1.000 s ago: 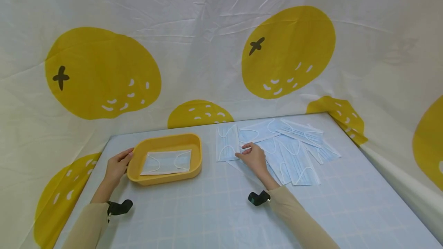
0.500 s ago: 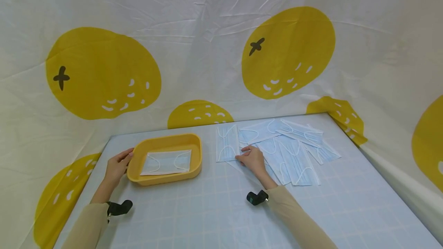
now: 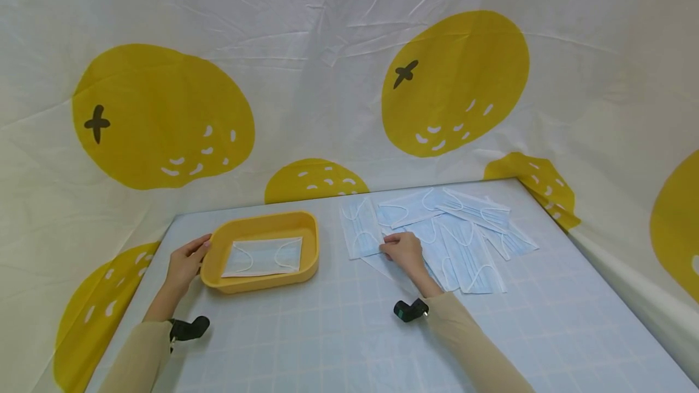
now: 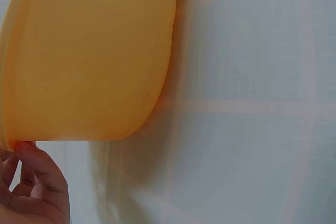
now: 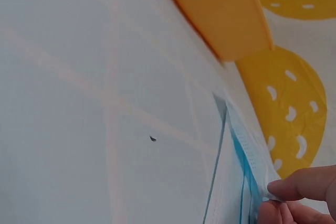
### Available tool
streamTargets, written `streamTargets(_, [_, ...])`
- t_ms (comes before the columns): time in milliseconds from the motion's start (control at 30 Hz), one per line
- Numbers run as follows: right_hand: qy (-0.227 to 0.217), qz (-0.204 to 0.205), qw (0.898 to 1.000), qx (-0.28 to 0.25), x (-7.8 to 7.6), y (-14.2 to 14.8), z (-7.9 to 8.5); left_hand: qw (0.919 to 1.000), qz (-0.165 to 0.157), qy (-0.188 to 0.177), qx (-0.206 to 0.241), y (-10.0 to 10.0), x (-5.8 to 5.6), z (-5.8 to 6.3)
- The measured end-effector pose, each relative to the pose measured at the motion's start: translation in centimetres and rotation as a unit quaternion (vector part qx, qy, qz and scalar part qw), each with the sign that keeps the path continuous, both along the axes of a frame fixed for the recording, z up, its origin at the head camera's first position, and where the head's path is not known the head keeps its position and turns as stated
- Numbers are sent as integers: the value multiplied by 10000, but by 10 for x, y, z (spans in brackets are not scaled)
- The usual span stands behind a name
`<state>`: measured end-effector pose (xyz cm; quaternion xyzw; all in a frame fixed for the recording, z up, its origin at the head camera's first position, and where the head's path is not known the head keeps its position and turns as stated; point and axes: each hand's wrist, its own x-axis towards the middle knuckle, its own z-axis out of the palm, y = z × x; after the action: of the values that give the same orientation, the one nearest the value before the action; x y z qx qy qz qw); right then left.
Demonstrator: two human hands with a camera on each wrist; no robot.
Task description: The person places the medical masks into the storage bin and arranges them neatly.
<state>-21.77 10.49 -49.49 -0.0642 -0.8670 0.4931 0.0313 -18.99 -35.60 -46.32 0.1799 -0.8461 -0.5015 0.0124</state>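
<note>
My left hand (image 3: 184,264) holds the left end of a yellow tray (image 3: 314,253); in the left wrist view its fingertips (image 4: 32,156) meet the rim. A blue face mask (image 3: 266,257) with white ear loops lies flat inside the tray. At the left of a spread of masks, my right hand (image 3: 405,253) pinches the lower right corner of one face mask (image 3: 360,229). The right wrist view shows thumb and finger (image 5: 302,186) on that mask's edge (image 5: 247,150), which is lifted a little.
Several overlapping masks (image 3: 469,253) lie to the right of and behind my right hand. A pale blue checked cloth (image 3: 306,338) covers the table. Behind it hangs a white curtain (image 3: 327,96) with yellow fruit prints.
My right hand has closed on the mask's corner and shifted slightly right, turning the mask a little and drawing its lower end rightward. The left hand and tray have stayed put.
</note>
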Motion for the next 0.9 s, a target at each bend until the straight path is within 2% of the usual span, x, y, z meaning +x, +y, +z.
streamTargets(200, [83,11,10000,-8,-2,9,4,10000,-23,4,28,0,1,0])
streamTargets(333, [70,-102,9996,-264,-5,15,3,10000,-48,59,-7,-1,1,0])
streamTargets(600, [-383,-250,9945,-945,-13,18,1,10000,-53,72,-11,-2,1,-2])
streamTargets(900, [-188,-508,9908,-1241,-13,20,0,9999,-71,81,-13,-2,0,-1])
